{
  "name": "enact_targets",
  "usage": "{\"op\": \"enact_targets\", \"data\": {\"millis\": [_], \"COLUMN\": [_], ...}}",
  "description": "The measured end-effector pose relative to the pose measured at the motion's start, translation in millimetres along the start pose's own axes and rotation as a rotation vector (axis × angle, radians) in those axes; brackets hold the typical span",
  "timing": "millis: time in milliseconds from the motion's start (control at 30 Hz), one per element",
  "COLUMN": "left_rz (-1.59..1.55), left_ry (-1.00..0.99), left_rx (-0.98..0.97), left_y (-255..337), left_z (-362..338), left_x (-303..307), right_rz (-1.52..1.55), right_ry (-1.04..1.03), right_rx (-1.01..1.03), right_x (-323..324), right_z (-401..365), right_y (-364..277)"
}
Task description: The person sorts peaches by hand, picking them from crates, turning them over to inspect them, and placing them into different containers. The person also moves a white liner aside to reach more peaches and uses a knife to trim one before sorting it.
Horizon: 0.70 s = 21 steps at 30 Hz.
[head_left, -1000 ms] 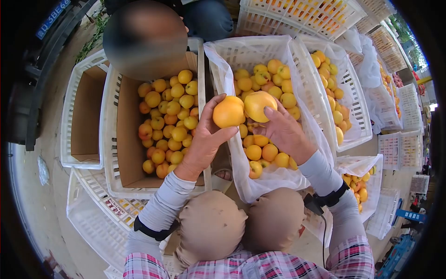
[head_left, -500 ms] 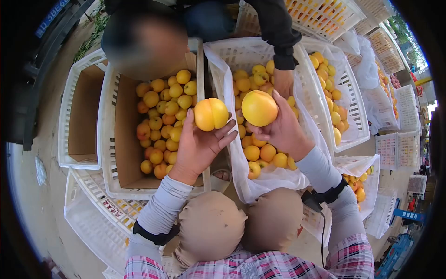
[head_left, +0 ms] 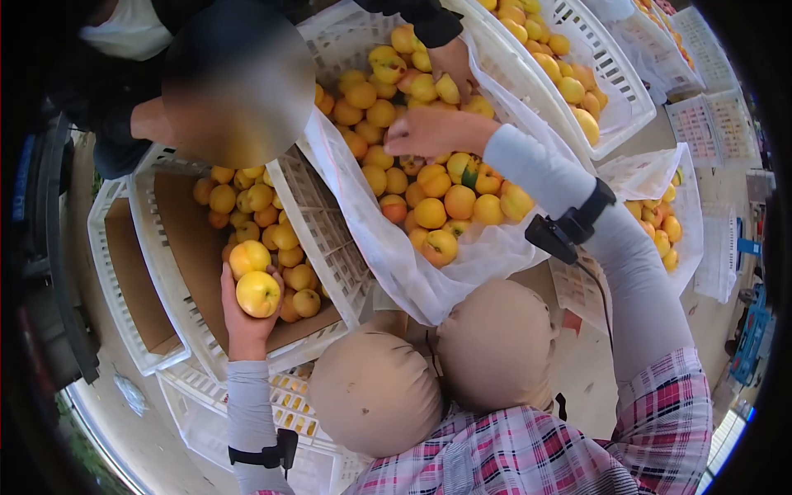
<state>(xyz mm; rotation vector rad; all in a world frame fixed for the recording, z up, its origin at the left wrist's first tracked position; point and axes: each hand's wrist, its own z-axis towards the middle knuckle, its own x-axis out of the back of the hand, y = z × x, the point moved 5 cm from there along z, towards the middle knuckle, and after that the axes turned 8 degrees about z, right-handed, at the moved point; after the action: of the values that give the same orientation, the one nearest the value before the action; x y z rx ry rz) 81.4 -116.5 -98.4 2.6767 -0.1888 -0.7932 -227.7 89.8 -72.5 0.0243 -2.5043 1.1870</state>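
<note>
The person's left hand (head_left: pixel 245 328) was at the lower left of the frame, curled around two yellow fruits: an upper fruit (head_left: pixel 249 258) and a lower fruit (head_left: pixel 259 295), the lower one overlapping the upper in view. Both sat in the grasp, with parts of the hand showing on either side of them. That hand was in front of the cardboard-lined crate (head_left: pixel 320 221), whose loose fruit (head_left: pixel 285 238) showed just above and to the right of the held pair.

The right hand (head_left: pixel 441 132) was well apart from the left, in the upper middle of the frame, reaching leftward over the cloth-lined crate (head_left: pixel 396 276). Its fingers were bent above the heaped fruit (head_left: pixel 431 213), which lay below and around them; whether they gripped a piece could not be told, because the hand itself hid the contact.

Just beyond it, toward the top of the frame, a co-worker's hand (head_left: pixel 454 64) was down among the fruit of the same crate, near the right hand. Another crate of fruit (head_left: pixel 624 78) stood at the upper right, and a smaller lot of fruit (head_left: pixel 656 227) lay in a lined crate (head_left: pixel 689 216) at the right.
</note>
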Motion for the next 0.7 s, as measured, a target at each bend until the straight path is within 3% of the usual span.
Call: {"op": "enact_targets", "data": {"millis": [33, 100, 200, 267, 300, 333, 400, 433, 500, 533, 600, 633, 700], "left_rz": [0.105, 0.208, 0.437, 0.579, 0.771, 0.77, 0.845, 0.845, 0.792, 0.791, 0.864, 0.897, 0.883], "left_ry": [0.038, 0.078, 0.217, 0.267, 0.463, 0.472, 0.421, 0.426, 0.172, 0.167, 0.106, 0.104, 0.083], "left_rx": [0.022, 0.039, 0.069, 0.104, 0.116, 0.122, -0.133, -0.128, -0.186, -0.192, -0.226, -0.248, -0.247], "left_y": [5.5, 17.5, 32.9, 38.2, 44.0, 42.0, 48.0, 44.6, 35.1, 31.4, 20.1, 14.6, 2.4], "left_z": [8.6, 26.3, 48.0, 52.4, 42.2, 39.6, 34.2, 28.6, 19.9, 13.1, -5.6, -14.1, -22.8], "left_x": [17.2, 45.9, 88.0, 105.6, 98.0, 99.6, 96.4, 96.4, 77.0, 70.5, 55.4, 49.4, 48.9], "right_rz": [-0.124, -0.476, -0.676, -0.678, -0.681, -0.675, -0.807, -0.803, -0.865, -0.87, -0.668, -0.681, -0.389], "right_ry": [-0.105, 0.032, 0.114, 0.092, 0.067, 0.059, 0.12, 0.114, 0.061, 0.067, 0.191, 0.19, 0.196], "right_rx": [-0.041, 0.26, 0.406, 0.389, 0.367, 0.369, 0.362, 0.363, 0.338, 0.339, 0.478, 0.481, 0.42], "right_x": [-10.6, -30.9, -63.2, -80.3, -89.5, -98.4, -108.2, -109.2, -100.5, -92.4, -73.1, -67.1, -46.9], "right_z": [13.9, 42.7, 70.4, 98.9, 109.4, 117.6, 125.3, 124.2, 120.2, 113.8, 90.7, 86.7, 77.4], "right_y": [16.8, 36.2, 54.8, 66.6, 71.1, 75.4, 76.7, 74.9, 68.1, 65.5, 59.5, 59.1, 59.1]}}
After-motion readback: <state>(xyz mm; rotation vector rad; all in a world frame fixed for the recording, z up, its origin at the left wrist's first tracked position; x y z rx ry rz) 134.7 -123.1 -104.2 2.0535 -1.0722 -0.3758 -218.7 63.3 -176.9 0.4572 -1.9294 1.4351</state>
